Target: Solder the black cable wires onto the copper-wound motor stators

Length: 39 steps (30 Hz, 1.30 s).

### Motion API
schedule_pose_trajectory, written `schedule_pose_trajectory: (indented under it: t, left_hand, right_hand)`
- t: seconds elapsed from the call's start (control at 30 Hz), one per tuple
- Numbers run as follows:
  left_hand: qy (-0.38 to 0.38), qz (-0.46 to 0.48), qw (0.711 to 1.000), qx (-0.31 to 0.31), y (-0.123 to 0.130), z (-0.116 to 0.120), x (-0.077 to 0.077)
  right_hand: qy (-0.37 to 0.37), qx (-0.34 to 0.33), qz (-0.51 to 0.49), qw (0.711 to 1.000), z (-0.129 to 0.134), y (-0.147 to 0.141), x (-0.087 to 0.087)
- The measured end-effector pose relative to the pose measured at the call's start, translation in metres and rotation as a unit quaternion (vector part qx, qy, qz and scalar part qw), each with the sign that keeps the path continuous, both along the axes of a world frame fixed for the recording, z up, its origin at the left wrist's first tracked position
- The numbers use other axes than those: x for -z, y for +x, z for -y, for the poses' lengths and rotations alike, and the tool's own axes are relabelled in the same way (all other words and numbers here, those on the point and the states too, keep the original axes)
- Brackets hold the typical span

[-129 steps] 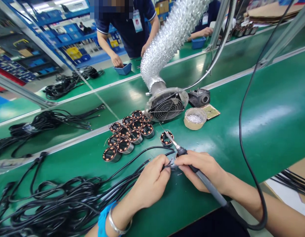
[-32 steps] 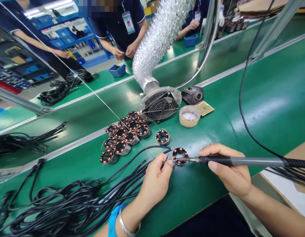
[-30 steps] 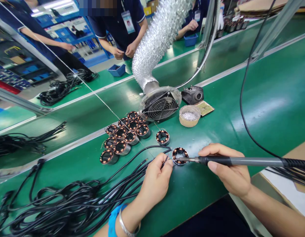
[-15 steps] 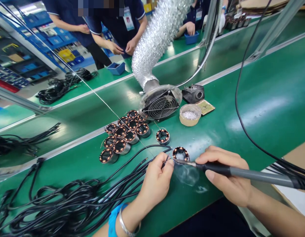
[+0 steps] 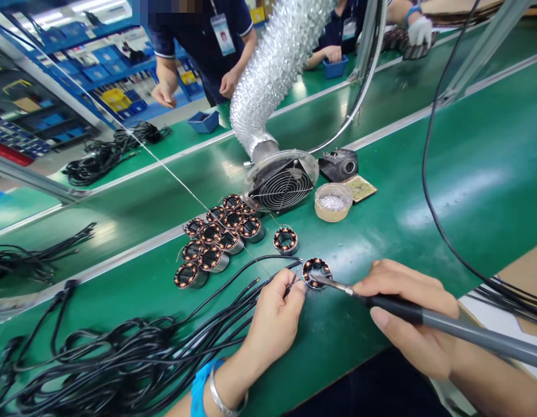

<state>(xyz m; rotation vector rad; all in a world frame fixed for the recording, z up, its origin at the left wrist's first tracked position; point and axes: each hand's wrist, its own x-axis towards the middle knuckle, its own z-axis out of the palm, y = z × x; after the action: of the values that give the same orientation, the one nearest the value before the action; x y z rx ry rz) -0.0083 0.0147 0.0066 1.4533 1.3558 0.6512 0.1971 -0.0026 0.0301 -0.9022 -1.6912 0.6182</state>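
My right hand (image 5: 416,313) grips a soldering iron (image 5: 394,307), its metal tip over the near side of a motor stator (image 5: 317,267) with copper windings. Fingers pinched, my left hand (image 5: 279,310) holds the end of a black cable (image 5: 293,279) against the stator's left side. A thin solder wire comes down from the upper left towards that hand; where it ends I cannot make out. Another stator (image 5: 286,240) sits just behind. To its left, several more stators (image 5: 214,258) stand in a cluster.
A fume extractor fan (image 5: 281,184) on a silver duct (image 5: 268,75) hangs behind the stators. A round tub (image 5: 333,202) and a soldering iron holder (image 5: 340,164) stand right of it. Black cables (image 5: 121,353) cover the bench at left. Co-workers stand across the bench.
My right hand has drawn the soldering iron slightly right, its tip now over the stator, and the smoke has thinned. My left hand stays put. A co-worker's hands have moved apart.
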Motion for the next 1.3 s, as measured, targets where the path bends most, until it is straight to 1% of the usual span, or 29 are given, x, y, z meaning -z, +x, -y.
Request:
schedule_pose_trajectory:
  t: [0.1,0.27,0.43,0.53,0.67,0.73,0.8,0.83,0.87,0.93,1.0,1.1,1.2,1.3]
  left_hand:
    - [-0.003,0.004,1.000,-0.003,0.000,-0.001,0.001]
    - [0.000,0.001,1.000,0.000,0.000,0.000,0.001]
    - [-0.001,-0.001,1.000,-0.007,0.000,0.001,0.000]
    - [-0.003,0.002,1.000,-0.010,0.000,0.000,0.001]
    - [-0.002,0.010,1.000,-0.009,0.000,0.000,0.003]
    - [0.000,0.011,1.000,-0.009,0.000,-0.001,0.003]
    - [-0.001,0.013,1.000,-0.010,0.000,-0.001,0.004]
    - [-0.002,0.015,1.000,-0.011,0.000,-0.001,0.003]
    - [-0.003,0.017,1.000,-0.012,0.000,-0.001,0.003]
    - [-0.005,0.018,1.000,-0.012,0.001,-0.001,0.003]
    - [-0.004,0.019,1.000,-0.012,0.001,-0.001,0.002]
    - [-0.006,0.026,1.000,-0.011,0.001,-0.002,0.002]
    - [-0.034,0.051,0.998,-0.013,0.000,-0.004,0.000]
    - [-0.054,0.082,0.995,-0.016,-0.003,-0.006,-0.004]
  right_hand:
    - [-0.001,-0.012,0.024,1.000,0.000,0.002,-0.004]
    - [-0.003,-0.016,0.017,1.000,-0.001,0.002,-0.003]
    - [0.001,-0.011,0.008,1.000,-0.001,0.001,0.002]
    - [0.004,0.003,-0.011,1.000,-0.001,0.001,0.006]
    - [0.022,0.021,0.013,0.999,-0.007,0.006,0.014]
    - [0.061,0.061,0.029,0.996,-0.017,0.013,0.021]
    - [0.100,0.139,0.048,0.984,-0.032,0.021,0.032]
    - [0.105,0.177,0.069,0.976,-0.039,0.025,0.038]
    - [0.096,0.203,0.099,0.970,-0.046,0.029,0.043]
    - [0.057,0.220,0.158,0.961,-0.057,0.036,0.053]
    - [0.024,0.209,0.183,0.960,-0.061,0.037,0.058]
    - [0.029,0.161,0.136,0.977,-0.054,0.029,0.055]
    - [0.078,0.052,0.102,0.990,-0.046,0.010,0.045]
    - [0.128,-0.052,0.125,0.983,-0.047,-0.010,0.036]
